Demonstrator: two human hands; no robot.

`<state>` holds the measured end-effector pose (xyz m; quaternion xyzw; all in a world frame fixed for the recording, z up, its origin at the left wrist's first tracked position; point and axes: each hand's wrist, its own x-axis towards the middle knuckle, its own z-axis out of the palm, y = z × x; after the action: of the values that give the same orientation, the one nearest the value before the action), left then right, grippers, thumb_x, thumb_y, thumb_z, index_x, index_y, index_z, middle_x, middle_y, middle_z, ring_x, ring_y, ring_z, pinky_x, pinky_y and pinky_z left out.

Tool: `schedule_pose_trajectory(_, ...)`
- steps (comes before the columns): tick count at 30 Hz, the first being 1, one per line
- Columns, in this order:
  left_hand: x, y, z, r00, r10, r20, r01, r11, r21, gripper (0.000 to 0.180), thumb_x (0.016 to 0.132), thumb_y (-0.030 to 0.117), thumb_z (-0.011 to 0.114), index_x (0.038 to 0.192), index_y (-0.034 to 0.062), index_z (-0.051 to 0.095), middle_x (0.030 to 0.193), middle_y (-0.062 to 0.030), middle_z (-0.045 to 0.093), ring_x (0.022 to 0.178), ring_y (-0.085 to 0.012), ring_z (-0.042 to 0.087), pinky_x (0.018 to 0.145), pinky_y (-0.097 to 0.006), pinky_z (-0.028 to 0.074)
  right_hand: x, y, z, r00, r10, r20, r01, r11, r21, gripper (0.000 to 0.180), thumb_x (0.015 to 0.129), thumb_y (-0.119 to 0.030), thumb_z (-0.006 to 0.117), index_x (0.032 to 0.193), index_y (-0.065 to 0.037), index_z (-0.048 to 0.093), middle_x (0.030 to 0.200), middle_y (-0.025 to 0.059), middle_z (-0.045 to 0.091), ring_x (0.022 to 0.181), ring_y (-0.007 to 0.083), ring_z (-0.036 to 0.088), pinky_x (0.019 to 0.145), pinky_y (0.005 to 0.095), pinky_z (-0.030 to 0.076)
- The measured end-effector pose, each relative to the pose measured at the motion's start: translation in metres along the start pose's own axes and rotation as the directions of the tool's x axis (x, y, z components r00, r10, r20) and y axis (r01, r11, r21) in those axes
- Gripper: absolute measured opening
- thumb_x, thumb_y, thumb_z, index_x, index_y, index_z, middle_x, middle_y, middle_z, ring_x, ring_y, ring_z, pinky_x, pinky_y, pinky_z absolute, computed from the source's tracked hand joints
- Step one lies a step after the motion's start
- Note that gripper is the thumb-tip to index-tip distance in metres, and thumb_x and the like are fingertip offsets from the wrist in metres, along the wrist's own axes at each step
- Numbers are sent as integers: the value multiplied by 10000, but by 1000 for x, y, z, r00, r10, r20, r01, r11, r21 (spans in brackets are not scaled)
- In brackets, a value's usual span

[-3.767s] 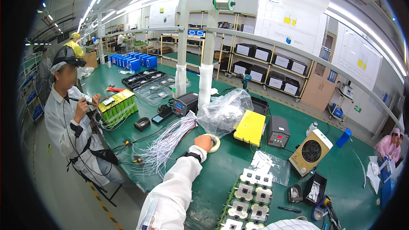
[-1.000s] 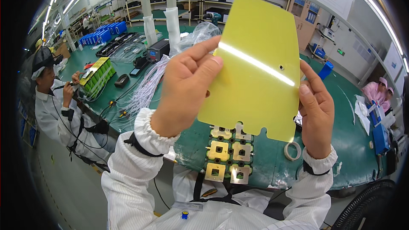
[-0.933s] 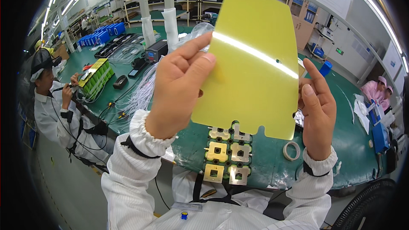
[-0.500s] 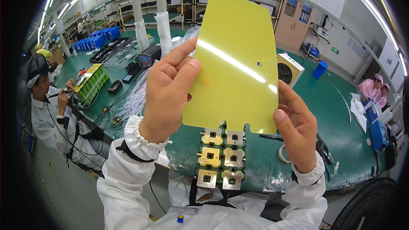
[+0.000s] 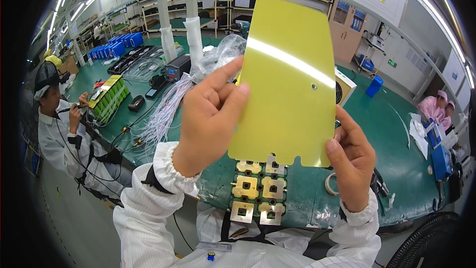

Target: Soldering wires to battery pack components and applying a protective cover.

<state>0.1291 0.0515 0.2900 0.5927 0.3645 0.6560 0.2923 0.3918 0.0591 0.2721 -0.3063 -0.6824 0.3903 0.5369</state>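
Between my hands a flat, glossy yellow-green sheet [image 5: 285, 114] is held up above the bench, with notches in its lower edge and one small hole. My left hand [image 5: 206, 117] pinches its left edge between thumb and fingers. On the opposite edge, lower down, my right hand [image 5: 352, 161] grips it with the thumb in front and fingers behind. Below the sheet lies a battery cell block [image 5: 246, 187] with square metal tabs in two columns; the sheet hides its far end.
A roll of tape [image 5: 330, 182] lies right of the block. White wires [image 5: 161, 126] and clear plastic wrap [image 5: 223, 57] lie to the left. At far left a co-worker [image 5: 69, 119] handles a green battery pack [image 5: 109, 98]. A fan-fronted box [image 5: 345, 87] stands behind the sheet.
Both hands have shifted the sheet slightly right and downward in view. The light streak across it has moved up. The grip looks the same.
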Motion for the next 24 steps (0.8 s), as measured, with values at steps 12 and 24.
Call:
schedule_pose_trajectory(12,-133,-68,-25,887,-456,70,366,788,496,579,959,151,686,1466,-71,514,599,-63,540,516,-119,500,524,-306,402,-123,71,33,899,437,42,-428,894,-132,538,976,-70,678,1470,72,519,915,55,592,740,83,513,675,243,461)
schedule_pose_trajectory(24,-129,-86,-33,971,-237,36,157,741,653,460,877,141,744,1289,-48,659,789,-95,515,758,-258,522,679,-383,425,-129,83,31,912,409,31,-359,833,-420,482,960,-108,693,1394,69,579,968,113,595,807,195,555,736,317,476)
